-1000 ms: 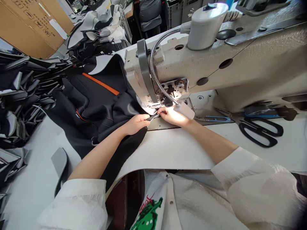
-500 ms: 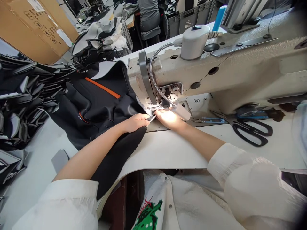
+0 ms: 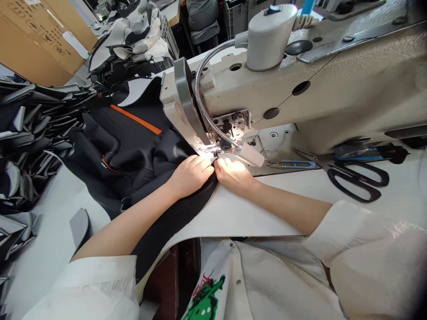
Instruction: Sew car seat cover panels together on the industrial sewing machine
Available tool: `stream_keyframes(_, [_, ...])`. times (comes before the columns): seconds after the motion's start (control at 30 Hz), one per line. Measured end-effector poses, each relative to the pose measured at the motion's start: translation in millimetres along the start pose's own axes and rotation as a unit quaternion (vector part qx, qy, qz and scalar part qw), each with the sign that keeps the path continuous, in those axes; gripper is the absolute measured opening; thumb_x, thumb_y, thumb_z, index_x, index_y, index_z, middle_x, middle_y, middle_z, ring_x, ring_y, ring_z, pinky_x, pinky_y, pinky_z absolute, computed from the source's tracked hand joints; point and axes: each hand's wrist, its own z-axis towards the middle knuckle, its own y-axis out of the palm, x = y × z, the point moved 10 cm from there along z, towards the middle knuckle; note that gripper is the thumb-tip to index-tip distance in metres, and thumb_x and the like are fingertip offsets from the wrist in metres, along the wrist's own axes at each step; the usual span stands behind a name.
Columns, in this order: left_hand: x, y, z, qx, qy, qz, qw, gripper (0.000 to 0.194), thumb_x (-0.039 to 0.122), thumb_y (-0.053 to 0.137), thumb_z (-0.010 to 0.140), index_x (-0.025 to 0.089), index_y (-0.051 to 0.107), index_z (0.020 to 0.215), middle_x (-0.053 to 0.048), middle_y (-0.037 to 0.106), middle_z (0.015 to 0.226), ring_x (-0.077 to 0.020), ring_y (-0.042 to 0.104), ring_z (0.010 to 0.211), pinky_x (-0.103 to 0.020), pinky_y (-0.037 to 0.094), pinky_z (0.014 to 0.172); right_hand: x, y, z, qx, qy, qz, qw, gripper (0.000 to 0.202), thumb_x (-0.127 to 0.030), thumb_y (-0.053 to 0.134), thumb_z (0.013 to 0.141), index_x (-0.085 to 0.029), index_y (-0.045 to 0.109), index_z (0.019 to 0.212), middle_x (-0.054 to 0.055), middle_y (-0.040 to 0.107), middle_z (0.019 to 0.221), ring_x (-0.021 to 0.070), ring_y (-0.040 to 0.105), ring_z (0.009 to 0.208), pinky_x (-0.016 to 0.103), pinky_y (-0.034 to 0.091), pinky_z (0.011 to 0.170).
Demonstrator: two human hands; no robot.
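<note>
Black fabric [image 3: 133, 120] with an orange strip [image 3: 136, 119] and a small orange-edged tag lies bunched on the white table, left of the sewing machine [image 3: 227, 84]. My left hand [image 3: 191, 175] is closed on the edge of this fabric, just in front of the needle area. Close beside it, my right hand [image 3: 233, 173] pinches the same edge under the machine's lit lamp [image 3: 250, 154]. The two hands nearly touch at the fingertips. What lies between the fingertips is mostly hidden.
Black-handled scissors [image 3: 355, 178] and blue thread snips [image 3: 293, 164] lie right of the machine's needle. Stacked dark padded pieces [image 3: 30, 133] crowd the left side, with a cardboard box [image 3: 43, 40] behind. A grey piece [image 3: 80, 226] rests near my left forearm. Someone sits at the back.
My left hand has turned knuckles-up and moved right, closer to my right hand. The fabric edge now curves up to both hands. The view has shifted slightly nearer the machine.
</note>
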Motion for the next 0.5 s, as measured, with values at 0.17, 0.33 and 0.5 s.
stream_keyframes(0.17, [-16, 3.4, 4, 0.040, -0.032, 0.101, 0.994, 0.025, 0.013, 0.040, 0.091, 0.014, 0.064, 0.097, -0.009, 0.068, 0.092, -0.0212, 0.060, 0.087, -0.037, 0.042, 0.086, -7, 1, -1, 0.008, 0.052, 0.018, 0.998, 0.042, 0.001, 0.025, 0.086, 0.006, 0.057, 0.114, 0.030, 0.057, 0.113, 0.0241, 0.056, 0.076, 0.032, 0.033, 0.050])
stream_keyframes(0.33, [-40, 19.6, 7, 0.018, -0.089, 0.048, 0.995, 0.026, 0.018, 0.043, 0.090, 0.017, 0.069, 0.088, -0.007, 0.070, 0.078, -0.0213, 0.062, 0.075, -0.034, 0.044, 0.071, -13, 17, -3, -0.065, 0.002, 0.062, 0.996, 0.048, -0.004, 0.030, 0.084, -0.001, 0.050, 0.128, 0.031, 0.046, 0.130, 0.0212, 0.060, 0.060, 0.030, 0.032, 0.043])
stream_keyframes(0.5, [-46, 31.3, 11, -0.037, -0.074, -0.015, 0.996, 0.028, 0.017, 0.043, 0.089, 0.019, 0.070, 0.093, -0.004, 0.072, 0.081, -0.0207, 0.064, 0.073, -0.033, 0.045, 0.071, -11, 19, -11, -0.084, -0.035, 0.052, 0.994, 0.051, -0.006, 0.033, 0.084, -0.004, 0.047, 0.133, 0.031, 0.040, 0.134, 0.0209, 0.061, 0.058, 0.029, 0.032, 0.042])
